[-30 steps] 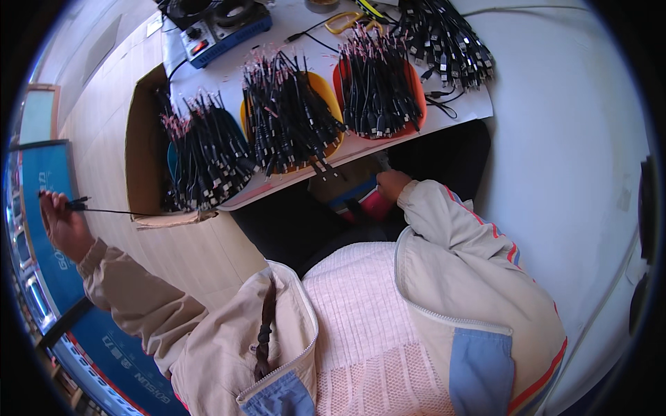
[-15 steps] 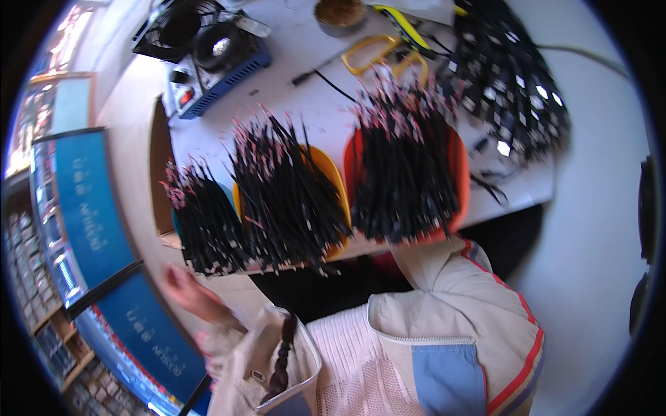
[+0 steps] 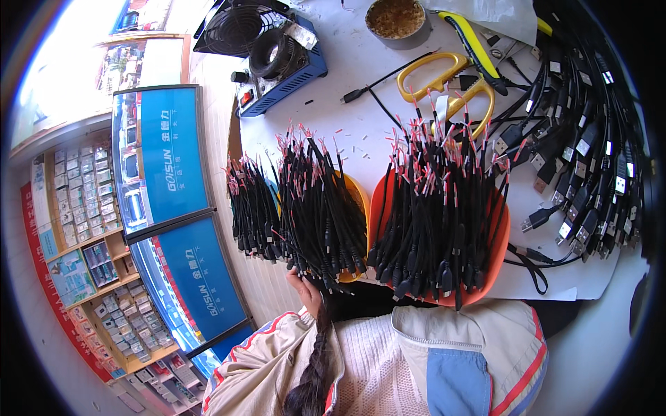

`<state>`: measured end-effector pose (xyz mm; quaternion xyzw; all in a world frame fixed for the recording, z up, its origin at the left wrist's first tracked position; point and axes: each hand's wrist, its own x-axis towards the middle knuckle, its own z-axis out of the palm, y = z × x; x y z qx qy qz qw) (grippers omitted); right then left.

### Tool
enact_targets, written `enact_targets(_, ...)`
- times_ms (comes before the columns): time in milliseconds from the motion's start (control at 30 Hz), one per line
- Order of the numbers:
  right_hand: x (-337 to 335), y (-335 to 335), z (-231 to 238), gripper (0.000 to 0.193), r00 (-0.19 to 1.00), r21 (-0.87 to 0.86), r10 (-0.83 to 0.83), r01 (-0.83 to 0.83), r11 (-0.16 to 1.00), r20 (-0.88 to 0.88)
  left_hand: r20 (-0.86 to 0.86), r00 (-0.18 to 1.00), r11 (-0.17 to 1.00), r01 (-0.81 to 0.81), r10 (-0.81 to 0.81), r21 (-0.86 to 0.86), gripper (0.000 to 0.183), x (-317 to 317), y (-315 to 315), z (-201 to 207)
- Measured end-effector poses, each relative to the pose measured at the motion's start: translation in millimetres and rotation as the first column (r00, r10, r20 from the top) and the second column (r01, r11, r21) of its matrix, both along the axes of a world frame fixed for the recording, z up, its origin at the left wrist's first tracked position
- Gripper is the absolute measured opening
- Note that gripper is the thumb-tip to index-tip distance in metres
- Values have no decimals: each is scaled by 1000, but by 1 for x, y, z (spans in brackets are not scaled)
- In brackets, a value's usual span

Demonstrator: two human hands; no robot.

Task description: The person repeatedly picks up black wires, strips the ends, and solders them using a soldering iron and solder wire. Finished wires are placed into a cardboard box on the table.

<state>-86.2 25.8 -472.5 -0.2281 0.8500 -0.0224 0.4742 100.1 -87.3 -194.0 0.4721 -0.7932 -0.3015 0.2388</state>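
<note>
My left hand [image 3: 305, 291] reaches up from its sleeve to the lower ends of the black cables [image 3: 316, 215] in the yellow container [image 3: 358, 208]. Its fingertips go behind the cables, so whether they grip anything is hidden. My right hand is out of sight; only its beige sleeve [image 3: 499, 329] shows, just below the orange-red container [image 3: 497, 243]. That container is packed with black cables [image 3: 440, 215] whose stripped pink-and-red wire ends point away from me. A smaller cable bundle [image 3: 251, 215] lies at the left.
Yellow-handled scissors [image 3: 433, 69], a yellow-black hand tool [image 3: 475, 52] and a round tin [image 3: 399, 24] lie at the back. A blue box with a fan [image 3: 284, 90] stands back left. Many USB cables [image 3: 590, 152] cover the right side. Blue-sided display cases [image 3: 173, 152] stand left.
My left hand has come in from beside the table to the lower cable ends at the yellow container. The whole view has shifted, so everything sits farther right. The right hand stays hidden.
</note>
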Motion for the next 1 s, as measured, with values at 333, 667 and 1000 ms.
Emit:
enact_targets(333,-46,17,87,23,986,-90,55,-70,993,-157,-36,938,922,333,-346,-197,21,-64,22,64)
enact_targets(667,-28,103,314,23,940,-263,51,-146,954,-337,-671,686,-222,727,281,650,42,-111,40,109)
enact_targets(1000,-11,131,435,16,969,-800,-211,229,554,131,-567,734,-242,667,373,705,34,-120,25,114)
